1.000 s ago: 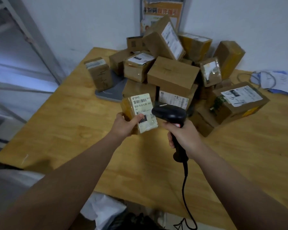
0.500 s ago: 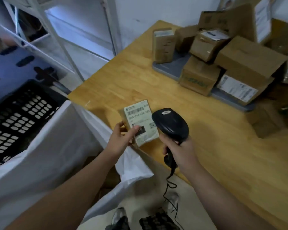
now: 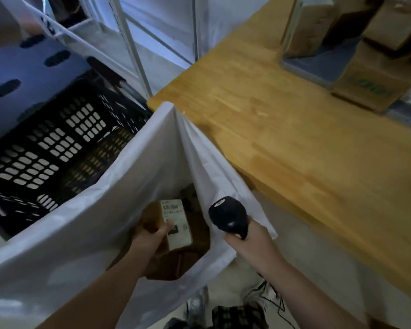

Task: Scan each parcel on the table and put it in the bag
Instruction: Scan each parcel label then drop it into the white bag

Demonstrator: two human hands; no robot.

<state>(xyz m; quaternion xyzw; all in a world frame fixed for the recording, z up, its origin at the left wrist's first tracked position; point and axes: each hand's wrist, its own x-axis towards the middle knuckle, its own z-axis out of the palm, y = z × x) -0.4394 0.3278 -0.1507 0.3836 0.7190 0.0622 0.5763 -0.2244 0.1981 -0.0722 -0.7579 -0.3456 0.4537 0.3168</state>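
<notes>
My left hand (image 3: 150, 236) grips a small brown parcel (image 3: 176, 222) with a white barcode label, thumb on the label, inside the mouth of the white bag (image 3: 119, 193). Other brown parcels (image 3: 188, 260) lie lower in the bag beneath it. My right hand (image 3: 249, 238) holds the black barcode scanner (image 3: 228, 216) by its handle, just right of the bag's edge, its cable trailing down to the floor. More cardboard parcels (image 3: 365, 79) sit on the wooden table (image 3: 282, 129) at the upper right.
A black slotted plastic crate (image 3: 48, 148) stands left of the bag. A white metal rack frame (image 3: 133, 43) rises behind it. A grey flat tray (image 3: 323, 65) lies under the parcels on the table. Shoes and cable lie on the floor below.
My view swung left and down from the table to the bag. My left hand carried the parcel from above the table edge down into the bag's mouth. The scanner hand followed beside it.
</notes>
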